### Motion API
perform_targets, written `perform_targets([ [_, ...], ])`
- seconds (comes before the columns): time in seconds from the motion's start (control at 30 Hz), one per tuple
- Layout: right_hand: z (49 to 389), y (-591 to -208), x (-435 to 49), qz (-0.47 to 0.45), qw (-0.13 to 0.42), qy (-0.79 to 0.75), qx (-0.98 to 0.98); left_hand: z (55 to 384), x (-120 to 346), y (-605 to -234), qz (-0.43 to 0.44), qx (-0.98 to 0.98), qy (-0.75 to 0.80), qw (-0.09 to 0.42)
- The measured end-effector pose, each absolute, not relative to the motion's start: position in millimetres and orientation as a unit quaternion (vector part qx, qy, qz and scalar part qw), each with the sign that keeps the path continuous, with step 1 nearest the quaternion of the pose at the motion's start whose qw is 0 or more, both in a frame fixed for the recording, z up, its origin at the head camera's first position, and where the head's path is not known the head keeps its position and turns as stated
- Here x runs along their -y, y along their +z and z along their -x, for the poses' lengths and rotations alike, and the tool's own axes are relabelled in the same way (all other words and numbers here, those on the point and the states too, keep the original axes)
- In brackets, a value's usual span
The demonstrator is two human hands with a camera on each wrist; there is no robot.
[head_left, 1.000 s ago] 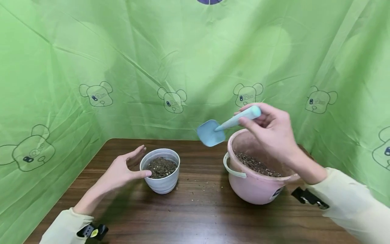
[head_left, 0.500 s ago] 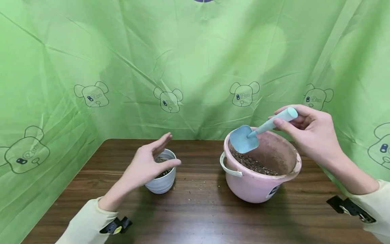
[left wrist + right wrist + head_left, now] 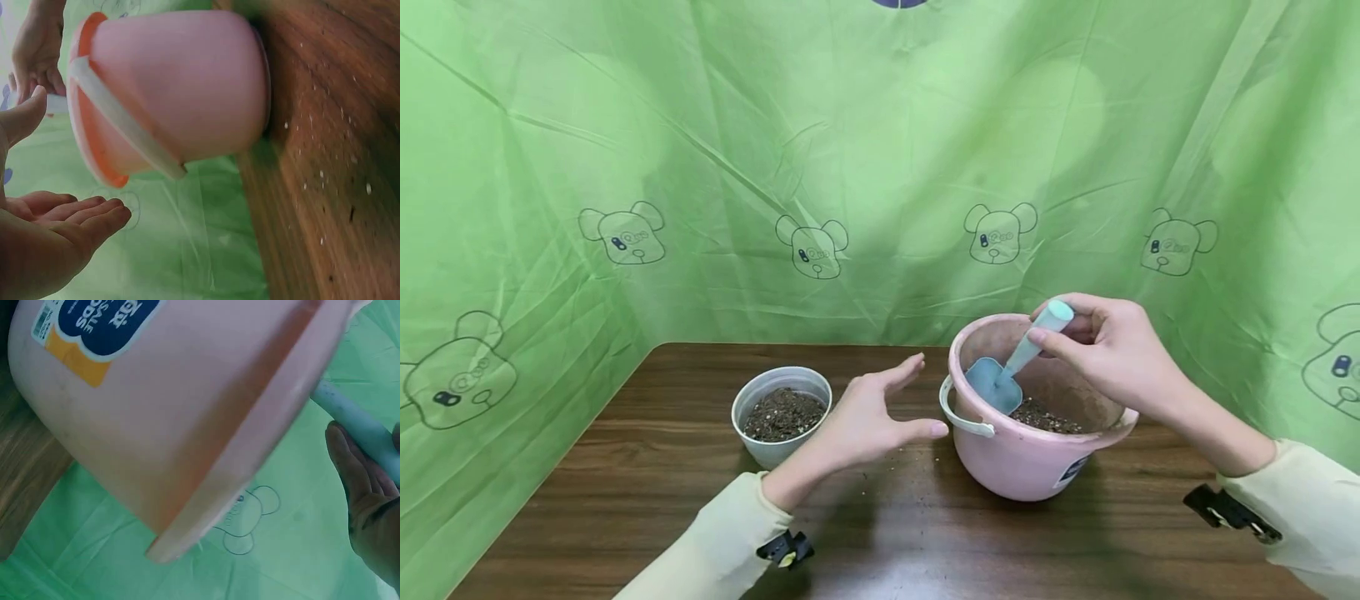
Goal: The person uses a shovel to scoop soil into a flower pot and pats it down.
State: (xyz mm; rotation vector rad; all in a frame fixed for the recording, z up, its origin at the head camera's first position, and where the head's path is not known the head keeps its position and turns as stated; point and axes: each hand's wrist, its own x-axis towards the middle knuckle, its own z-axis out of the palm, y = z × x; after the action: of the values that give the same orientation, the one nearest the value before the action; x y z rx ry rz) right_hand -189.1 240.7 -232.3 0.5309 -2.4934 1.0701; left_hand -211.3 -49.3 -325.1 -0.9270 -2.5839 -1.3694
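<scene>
A pink bucket (image 3: pixel 1022 471) stands upright on a wooden table (image 3: pixel 917 542), with dark soil (image 3: pixel 1045 415) inside. Over its right side, a person's right hand (image 3: pixel 1120 350) slants in from a pale sleeve (image 3: pixel 1300 500), thumb and fingers gripping the handle of a blue trowel (image 3: pixel 996 387); the trowel tilts, its blade down inside the bucket's left part. Just left of the bucket, the left hand (image 3: pixel 868 417) grasps nothing, fingers extended, thumb spread apart, both pointing toward the bucket. Farther left of the bucket, beyond that hand, sits a white pot (image 3: pixel 767 452) holding soil.
</scene>
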Motion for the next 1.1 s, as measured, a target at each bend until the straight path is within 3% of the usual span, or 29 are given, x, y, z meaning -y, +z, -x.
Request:
perform_targets([
  [0.17,200,-247,-243,-0.213,0.167,0.353,0.896,214,35,-331,0.302,0.834,-0.462,0.014],
  [0.47,220,-268,-274,-0.234,0.214,0.255,0.913,215,25,-335,0.31,0.817,-0.487,-0.005],
  [1.1,237,-251,-304,-0.281,0.197,0.263,0.901,224,0,-340,0.353,0.768,-0.532,0.046],
])
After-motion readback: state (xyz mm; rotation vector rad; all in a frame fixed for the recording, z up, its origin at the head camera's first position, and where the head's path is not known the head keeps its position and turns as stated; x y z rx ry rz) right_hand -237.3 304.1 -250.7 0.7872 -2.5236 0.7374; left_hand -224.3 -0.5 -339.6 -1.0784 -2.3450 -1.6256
